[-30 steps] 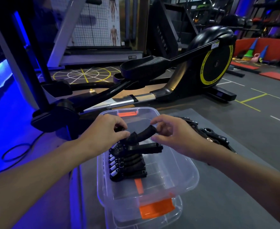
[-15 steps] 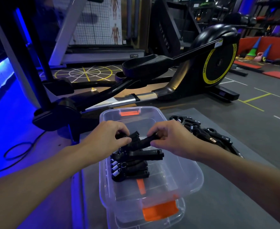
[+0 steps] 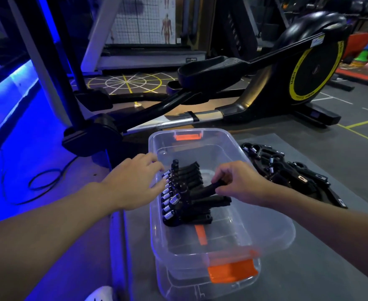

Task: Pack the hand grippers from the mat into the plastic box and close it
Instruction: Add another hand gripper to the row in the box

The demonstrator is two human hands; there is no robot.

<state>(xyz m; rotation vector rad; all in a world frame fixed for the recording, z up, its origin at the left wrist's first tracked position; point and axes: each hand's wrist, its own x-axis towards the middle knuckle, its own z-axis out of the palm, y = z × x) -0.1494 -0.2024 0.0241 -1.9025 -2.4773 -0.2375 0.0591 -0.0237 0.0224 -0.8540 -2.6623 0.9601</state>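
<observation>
Clear plastic box (image 3: 265,224), on the mat (image 3: 309,246): a row of black grippers (image 3: 185,181) packed inside. Your right hand (image 3: 241,181) pinches a gripper (image 3: 202,190) by its handle, apparently seating it. Your left hand (image 3: 133,183) hovers alongside, fingers (image 3: 153,169) slack, holding nothing. Step: loading. Next: reach the pile (image 3: 287,172) to your right.

Right hand (image 3: 241,183) on boxed hand gripper (image 3: 201,191)

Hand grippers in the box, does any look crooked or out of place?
One does. The hand gripper pinched by the right hand lies tilted across the stacked row in the plastic box, its handle angled upward instead of flat like the others.
</observation>
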